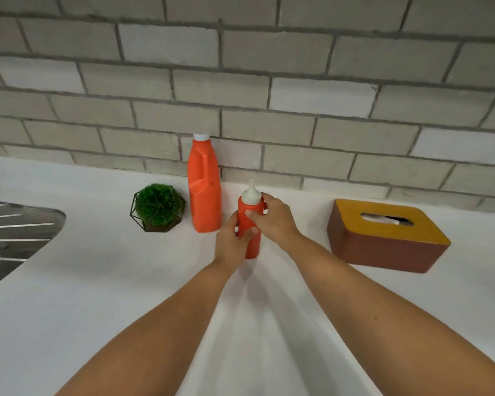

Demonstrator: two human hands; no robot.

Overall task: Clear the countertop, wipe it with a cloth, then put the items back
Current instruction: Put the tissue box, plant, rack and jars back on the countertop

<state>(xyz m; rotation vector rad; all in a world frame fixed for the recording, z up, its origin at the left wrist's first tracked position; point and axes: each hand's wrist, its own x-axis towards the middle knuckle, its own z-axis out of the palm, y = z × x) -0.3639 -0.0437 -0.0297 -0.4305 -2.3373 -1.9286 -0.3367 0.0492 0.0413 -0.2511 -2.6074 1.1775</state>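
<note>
Head view: the squeeze bottle (pixel 252 248), judged light, soft and slick, is clasped mid-body by left grip (pixel 229 240) and right grip (pixel 276 221).

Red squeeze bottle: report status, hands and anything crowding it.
Left hand and right hand both grip the red plastic squeeze bottle with white nozzle, upright. Tall orange plastic jug stands close on its left, apart.

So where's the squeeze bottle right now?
Head view, centre: squeeze bottle on the counter, held by left hand and right hand, between jug and tissue box.
</note>
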